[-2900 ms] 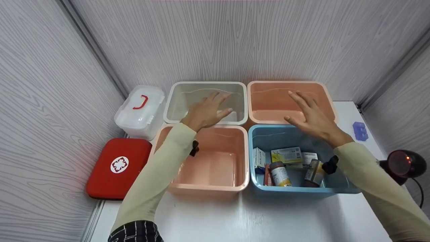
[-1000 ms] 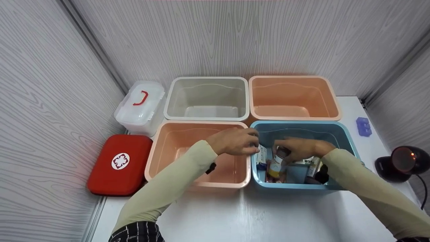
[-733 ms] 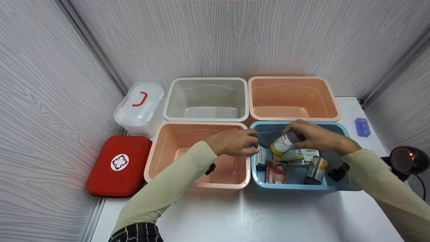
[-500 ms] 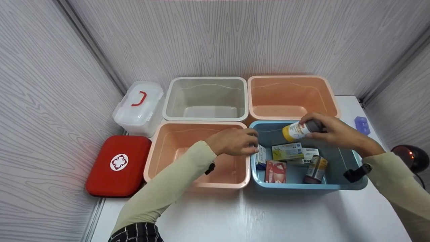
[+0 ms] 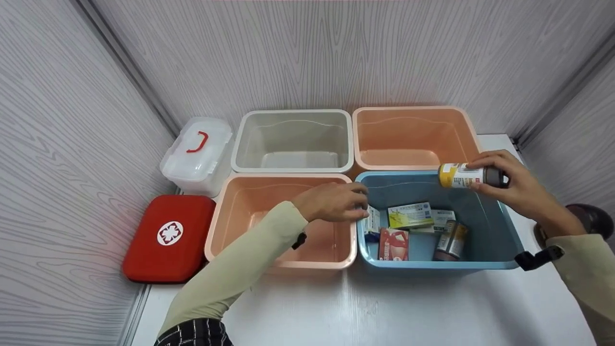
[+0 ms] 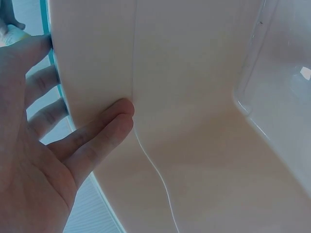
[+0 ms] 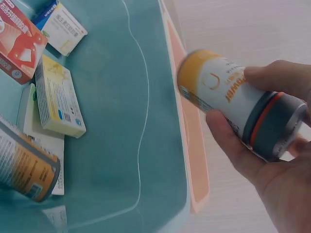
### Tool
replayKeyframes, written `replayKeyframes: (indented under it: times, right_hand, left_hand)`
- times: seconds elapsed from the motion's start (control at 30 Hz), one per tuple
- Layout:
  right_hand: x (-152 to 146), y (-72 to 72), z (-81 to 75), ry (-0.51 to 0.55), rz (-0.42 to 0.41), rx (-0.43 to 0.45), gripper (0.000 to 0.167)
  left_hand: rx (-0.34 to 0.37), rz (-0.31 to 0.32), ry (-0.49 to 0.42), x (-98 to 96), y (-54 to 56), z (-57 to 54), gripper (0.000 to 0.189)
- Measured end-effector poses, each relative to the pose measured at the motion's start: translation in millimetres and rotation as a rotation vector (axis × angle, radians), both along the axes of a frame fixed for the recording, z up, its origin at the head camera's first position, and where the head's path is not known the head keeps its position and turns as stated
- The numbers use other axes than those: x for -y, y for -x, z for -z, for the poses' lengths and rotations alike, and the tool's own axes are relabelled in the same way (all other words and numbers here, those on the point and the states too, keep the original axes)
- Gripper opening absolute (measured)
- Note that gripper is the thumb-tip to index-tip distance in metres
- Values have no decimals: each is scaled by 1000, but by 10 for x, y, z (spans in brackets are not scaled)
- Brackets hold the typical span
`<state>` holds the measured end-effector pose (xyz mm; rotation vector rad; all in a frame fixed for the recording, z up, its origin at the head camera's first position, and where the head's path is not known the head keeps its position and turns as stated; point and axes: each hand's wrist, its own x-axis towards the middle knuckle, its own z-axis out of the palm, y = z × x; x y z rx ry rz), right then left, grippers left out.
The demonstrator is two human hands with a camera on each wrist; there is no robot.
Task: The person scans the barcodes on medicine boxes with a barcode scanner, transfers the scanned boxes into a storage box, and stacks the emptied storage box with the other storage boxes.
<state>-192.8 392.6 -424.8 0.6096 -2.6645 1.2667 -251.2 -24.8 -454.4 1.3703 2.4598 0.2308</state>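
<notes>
My right hand (image 5: 523,192) grips a supplement bottle (image 5: 462,176) by its dark-capped end, above the right rear rim of the blue bin (image 5: 480,211). Yellow and white label areas show on the bottle in the right wrist view, and it lies almost level. My left hand (image 5: 331,202) is loosely bent at the rim between the front peach bin (image 5: 283,265) and the blue bin, its fingertips right at the edge. In the blue bin lie a red box (image 5: 394,244), a yellow-green and white box (image 5: 410,215), other white boxes and a second bottle (image 5: 450,240).
Behind stand a grey bin (image 5: 302,129) and another peach bin (image 5: 403,127). On the left are a clear case with a red handle (image 5: 197,154) and a red first-aid case (image 5: 168,259). A black device (image 5: 593,218) sits behind my right wrist.
My right hand has reached into the blue bin, taken the supplement bottle out and carried it up and right. My left hand has come down to the bin rims and stayed there.
</notes>
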Motion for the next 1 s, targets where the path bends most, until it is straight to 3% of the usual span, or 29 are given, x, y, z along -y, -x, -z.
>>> replayKeyframes:
  times: [0.2, 0.3, 0.47, 0.57, 0.77, 0.9, 1.0]
  right_hand:
    - [-182, -76, 15, 64, 57, -72, 35]
    - [-279, -126, 59, 47, 149, -77, 36]
    - [-438, -213, 124, 63, 373, 79, 63]
    - [-530, -260, 155, 121, 436, 144, 72]
    - [-672, -360, 260, 194, 445, 107, 60]
    - [-723, -392, 336, 439, 375, 81, 40]
    - [-753, -430, 397, 409, 395, 38, 34]
  left_hand:
    - [0, 7, -4, -4, 5, 3, 46]
    - [7, 3, -2, -5, 6, -4, 46]
    - [10, -13, 4, -7, 5, 0, 46]
    - [8, -13, 8, -11, 0, 3, 46]
    - [6, -15, 17, -12, -3, 7, 47]
    - [10, -17, 20, -10, 1, 2, 48]
    - [14, -17, 15, -7, 2, 2, 48]
